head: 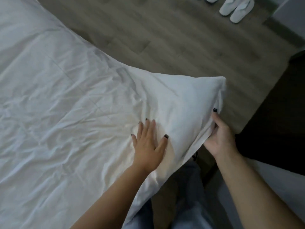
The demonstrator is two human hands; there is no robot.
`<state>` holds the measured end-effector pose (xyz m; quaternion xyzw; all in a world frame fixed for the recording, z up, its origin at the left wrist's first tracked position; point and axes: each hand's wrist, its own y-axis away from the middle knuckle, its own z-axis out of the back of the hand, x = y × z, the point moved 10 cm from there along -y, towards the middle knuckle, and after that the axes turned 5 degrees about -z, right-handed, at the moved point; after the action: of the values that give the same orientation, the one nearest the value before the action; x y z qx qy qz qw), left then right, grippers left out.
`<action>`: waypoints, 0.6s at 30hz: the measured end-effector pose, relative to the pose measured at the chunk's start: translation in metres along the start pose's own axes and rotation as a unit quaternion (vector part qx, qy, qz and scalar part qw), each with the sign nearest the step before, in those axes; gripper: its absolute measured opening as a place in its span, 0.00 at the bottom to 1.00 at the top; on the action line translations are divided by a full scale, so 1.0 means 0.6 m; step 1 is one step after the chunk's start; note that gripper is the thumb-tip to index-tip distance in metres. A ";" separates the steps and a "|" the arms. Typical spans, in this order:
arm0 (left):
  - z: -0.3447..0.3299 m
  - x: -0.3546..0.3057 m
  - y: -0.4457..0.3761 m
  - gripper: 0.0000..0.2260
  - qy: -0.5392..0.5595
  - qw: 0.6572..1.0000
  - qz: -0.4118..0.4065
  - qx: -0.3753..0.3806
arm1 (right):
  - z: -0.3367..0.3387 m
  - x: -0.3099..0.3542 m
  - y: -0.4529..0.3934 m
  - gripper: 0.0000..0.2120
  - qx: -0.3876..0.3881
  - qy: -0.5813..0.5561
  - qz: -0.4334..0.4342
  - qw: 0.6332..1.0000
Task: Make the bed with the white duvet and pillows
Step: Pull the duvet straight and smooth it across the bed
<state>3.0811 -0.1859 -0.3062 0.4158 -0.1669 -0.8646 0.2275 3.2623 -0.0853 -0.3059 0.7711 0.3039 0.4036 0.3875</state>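
Pillow (178,103): white, lying at the bed's corner, one end jutting past the edge over the floor.
Left hand (149,142): flat on the pillow's near face, fingers straight and spread, pressing down.
Right hand (217,138): grip closed on the pillow's open end, thumb on top, fingers curled beneath the fabric.
Duvet (57,104): white, creased, spread across the bed to the left, touching the pillow.
Floor (165,38): grey wood planks beside the bed.
Slippers (236,9): white pair on the floor, well apart from the bed.
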 end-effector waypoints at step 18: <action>0.127 -0.230 -0.088 0.19 0.065 0.980 0.079 -0.170 | -0.199 0.225 -0.063 0.25 0.002 0.523 -0.284 0.804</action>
<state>3.0831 -0.0603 -0.1972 0.4117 -0.0346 -0.8309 0.3726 3.2203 0.0817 -0.2405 0.3231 0.6664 0.6172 0.2657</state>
